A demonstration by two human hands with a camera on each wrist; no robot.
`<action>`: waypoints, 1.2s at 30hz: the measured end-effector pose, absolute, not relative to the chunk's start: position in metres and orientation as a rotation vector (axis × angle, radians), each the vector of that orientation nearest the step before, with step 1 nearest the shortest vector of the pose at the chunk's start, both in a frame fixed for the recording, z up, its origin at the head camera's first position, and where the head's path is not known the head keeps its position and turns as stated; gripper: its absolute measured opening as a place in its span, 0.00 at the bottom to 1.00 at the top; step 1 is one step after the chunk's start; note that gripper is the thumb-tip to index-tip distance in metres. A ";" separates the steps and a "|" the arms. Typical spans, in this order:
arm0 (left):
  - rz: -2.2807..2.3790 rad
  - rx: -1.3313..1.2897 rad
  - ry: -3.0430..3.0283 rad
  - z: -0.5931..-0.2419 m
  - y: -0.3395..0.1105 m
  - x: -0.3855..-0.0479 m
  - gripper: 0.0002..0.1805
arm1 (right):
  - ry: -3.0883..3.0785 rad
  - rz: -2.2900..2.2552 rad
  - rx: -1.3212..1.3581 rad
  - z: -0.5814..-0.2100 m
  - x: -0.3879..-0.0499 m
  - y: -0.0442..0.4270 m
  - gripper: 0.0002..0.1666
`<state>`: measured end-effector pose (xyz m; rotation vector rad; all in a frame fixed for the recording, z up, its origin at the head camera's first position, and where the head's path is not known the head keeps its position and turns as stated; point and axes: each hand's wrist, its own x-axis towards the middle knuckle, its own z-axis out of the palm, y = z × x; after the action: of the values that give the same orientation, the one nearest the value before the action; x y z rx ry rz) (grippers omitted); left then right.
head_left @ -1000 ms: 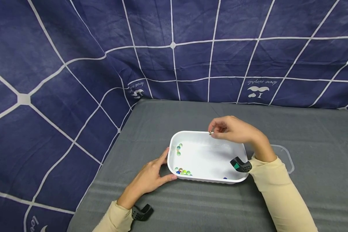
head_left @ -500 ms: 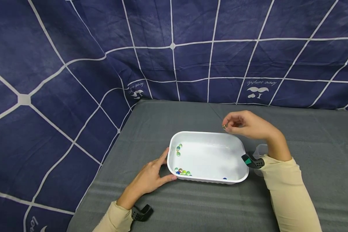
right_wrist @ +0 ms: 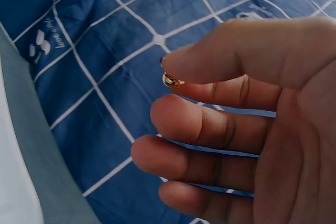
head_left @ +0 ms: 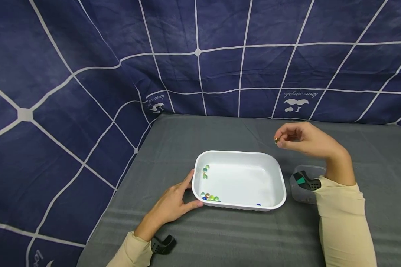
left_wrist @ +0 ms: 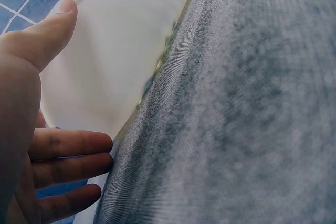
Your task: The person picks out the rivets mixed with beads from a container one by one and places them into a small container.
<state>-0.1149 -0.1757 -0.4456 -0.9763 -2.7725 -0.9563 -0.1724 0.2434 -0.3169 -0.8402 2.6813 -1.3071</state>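
A white rectangular tray lies on the grey cloth, with several glass marbles along its near left edge and a few by its left end. One blue marble sits near the front right. My left hand rests against the tray's left end, fingers extended and thumb at the near corner. Beyond the tray's far right corner, my right hand pinches a small shiny gold-coloured round piece between thumb and index finger, held in the air; its exact kind is unclear.
Under the right wrist, to the right of the tray, stands a clear plastic container, partly hidden by the arm. A navy curtain with white grid lines hangs behind and at the left of the grey cloth surface.
Carrying the gold-coloured piece, my right hand has moved right and away from above the tray's far rim. The clear container shows differently behind the arm. My left hand stays at the tray.
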 end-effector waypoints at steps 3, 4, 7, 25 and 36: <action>-0.961 -0.976 -2.768 -0.446 -0.176 -0.115 0.54 | 2.678 -1.330 -0.869 -0.315 -0.169 0.250 0.07; -0.961 -0.977 -2.766 -0.446 -0.176 -0.115 0.54 | 2.675 -1.341 -0.887 -0.314 -0.168 0.253 0.08; -0.960 -0.982 -2.759 -0.446 -0.175 -0.115 0.54 | 2.660 -1.368 -0.957 -0.312 -0.165 0.260 0.11; -0.951 -0.972 -2.769 -0.445 -0.174 -0.116 0.54 | 2.586 -1.517 -1.107 -0.312 -0.154 0.289 0.17; -0.949 -0.945 -2.773 -0.446 -0.175 -0.115 0.54 | 2.555 -1.602 -1.143 -0.310 -0.149 0.308 0.18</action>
<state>-0.1146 -0.1748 -0.4463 -0.9452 -2.7727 -0.9488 -0.1494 0.3075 -0.3100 -1.1431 2.5552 -1.6022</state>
